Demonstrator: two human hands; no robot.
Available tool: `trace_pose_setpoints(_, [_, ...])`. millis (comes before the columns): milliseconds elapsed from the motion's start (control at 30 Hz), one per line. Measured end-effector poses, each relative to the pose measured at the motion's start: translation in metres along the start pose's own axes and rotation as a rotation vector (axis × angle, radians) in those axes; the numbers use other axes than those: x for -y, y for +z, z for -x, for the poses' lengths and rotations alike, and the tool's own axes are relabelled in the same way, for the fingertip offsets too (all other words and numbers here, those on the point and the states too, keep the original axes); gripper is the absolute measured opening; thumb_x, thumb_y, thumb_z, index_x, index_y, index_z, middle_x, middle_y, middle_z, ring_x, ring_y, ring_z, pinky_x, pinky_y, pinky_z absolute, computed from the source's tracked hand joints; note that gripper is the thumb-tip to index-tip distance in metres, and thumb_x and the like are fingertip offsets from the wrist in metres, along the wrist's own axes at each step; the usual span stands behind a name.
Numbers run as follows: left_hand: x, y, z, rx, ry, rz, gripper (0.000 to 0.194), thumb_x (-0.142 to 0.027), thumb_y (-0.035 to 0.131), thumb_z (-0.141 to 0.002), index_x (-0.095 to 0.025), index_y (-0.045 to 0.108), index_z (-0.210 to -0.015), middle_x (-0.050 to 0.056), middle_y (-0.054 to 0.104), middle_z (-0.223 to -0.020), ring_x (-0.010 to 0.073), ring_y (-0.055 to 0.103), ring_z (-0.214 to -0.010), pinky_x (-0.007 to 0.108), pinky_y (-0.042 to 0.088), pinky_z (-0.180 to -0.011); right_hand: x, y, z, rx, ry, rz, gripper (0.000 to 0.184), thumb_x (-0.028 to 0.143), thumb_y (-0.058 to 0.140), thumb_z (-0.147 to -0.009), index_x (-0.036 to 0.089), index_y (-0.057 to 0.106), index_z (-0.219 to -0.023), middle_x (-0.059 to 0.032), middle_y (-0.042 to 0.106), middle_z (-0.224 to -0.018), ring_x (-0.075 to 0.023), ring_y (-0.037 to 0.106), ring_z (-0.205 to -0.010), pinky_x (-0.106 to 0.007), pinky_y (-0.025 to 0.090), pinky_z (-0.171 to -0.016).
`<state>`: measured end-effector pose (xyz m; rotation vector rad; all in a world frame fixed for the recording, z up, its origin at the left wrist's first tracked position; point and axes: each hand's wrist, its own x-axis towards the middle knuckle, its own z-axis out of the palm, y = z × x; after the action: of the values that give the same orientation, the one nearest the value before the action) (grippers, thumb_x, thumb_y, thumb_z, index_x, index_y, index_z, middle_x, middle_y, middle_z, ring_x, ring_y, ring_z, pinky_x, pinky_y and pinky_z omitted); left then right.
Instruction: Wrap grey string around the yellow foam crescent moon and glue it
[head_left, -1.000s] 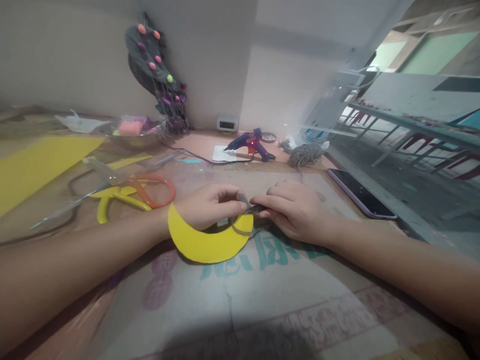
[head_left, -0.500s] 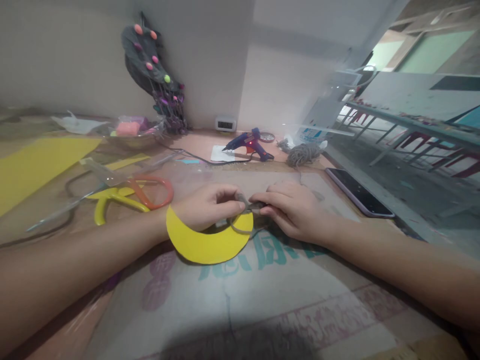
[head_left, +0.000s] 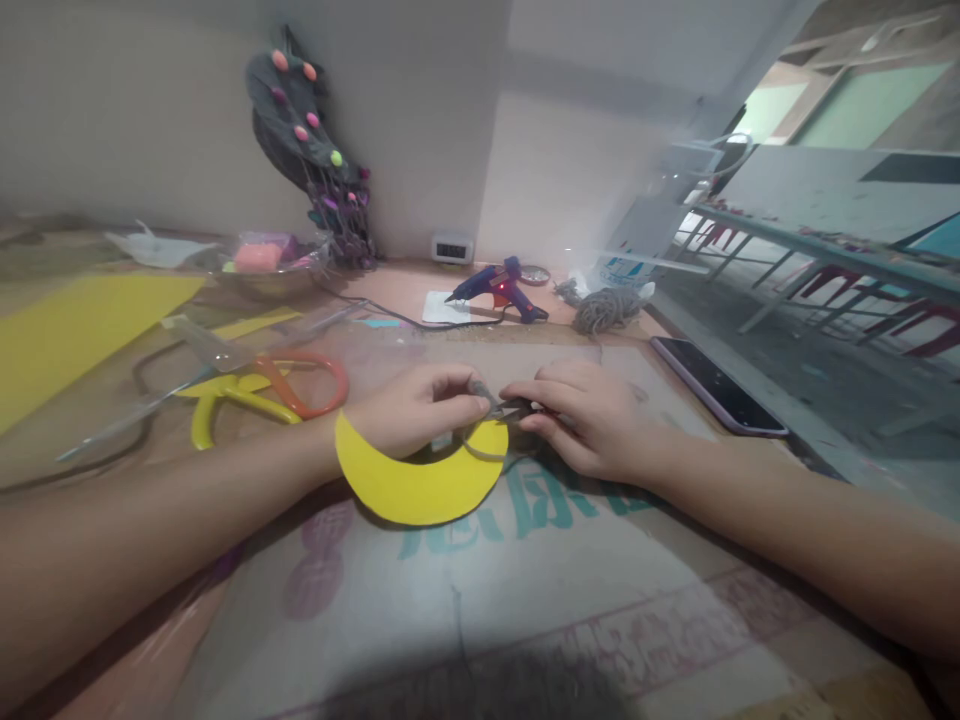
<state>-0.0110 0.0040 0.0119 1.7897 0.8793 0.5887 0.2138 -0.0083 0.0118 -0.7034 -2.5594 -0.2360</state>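
A yellow paper crescent [head_left: 420, 492] lies below my left hand [head_left: 420, 408], its horns pointing up and its right horn near the fingertips. A loop of grey yarn [head_left: 486, 456] passes across that right horn. My left thumb and forefinger are closed in a pinch on the yarn. Just to the right, my right hand [head_left: 589, 418] also pinches grey strands, with thumb and forefinger nearly meeting the left fingertips. The exact lie of the strands between the fingers is blurred.
Orange-and-yellow-handled scissors [head_left: 304, 385] lie left, near yellow sheet material [head_left: 82, 325]. Behind are a blue glue gun [head_left: 499, 285] with a red light, a ball of grey yarn [head_left: 606, 310] and a small clock [head_left: 452, 248]. A phone [head_left: 720, 385] lies right. A decorated grey crescent [head_left: 289, 125] leans on the wall.
The strands between my fingertips have shifted slightly, and the yarn loop over the crescent's horn looks narrower. Both hands stay almost in place.
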Motion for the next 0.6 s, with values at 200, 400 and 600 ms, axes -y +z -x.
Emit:
trace_pose_setpoints(200, [-0.0002, 0.0002, 0.0008, 0.026, -0.019, 0.052, 0.017, -0.032, 0.054, -0.083, -0.016, 0.056, -0.079, -0.004, 0.052, -0.065, 0.0088, 0.047, -0.058, 0.020, 0.036, -0.053, 0.0005, 0.0017, -0.0010, 0.022, -0.028, 0.026, 0.028, 0.028, 0.043, -0.096, 0.012, 0.061, -0.110, -0.0064, 0.063, -0.080, -0.0164, 0.054, -0.072, -0.029, 0.036, -0.064])
trace_pose_setpoints(400, [0.0051, -0.0014, 0.0007, 0.068, 0.019, 0.103, 0.021, -0.036, 0.056, -0.084, -0.015, 0.056, -0.082, -0.002, 0.054, -0.069, 0.0096, 0.050, -0.061, 0.022, 0.039, -0.055, 0.0012, -0.0001, -0.0020, 0.012, -0.025, 0.024, 0.027, 0.029, 0.042, -0.097, 0.013, 0.061, -0.108, -0.0062, 0.063, -0.079, -0.0167, 0.055, -0.071, -0.029, 0.036, -0.063])
trace_pose_setpoints(600, [0.0075, -0.0010, 0.0005, 0.085, 0.018, 0.168, 0.022, -0.037, 0.056, -0.086, -0.015, 0.055, -0.083, -0.003, 0.051, -0.065, 0.0073, 0.045, -0.055, 0.019, 0.035, -0.048, 0.0013, -0.0011, -0.0019, -0.013, -0.018, 0.024, 0.026, 0.029, 0.044, -0.097, 0.013, 0.062, -0.107, -0.0064, 0.064, -0.078, -0.0164, 0.054, -0.070, -0.028, 0.036, -0.063])
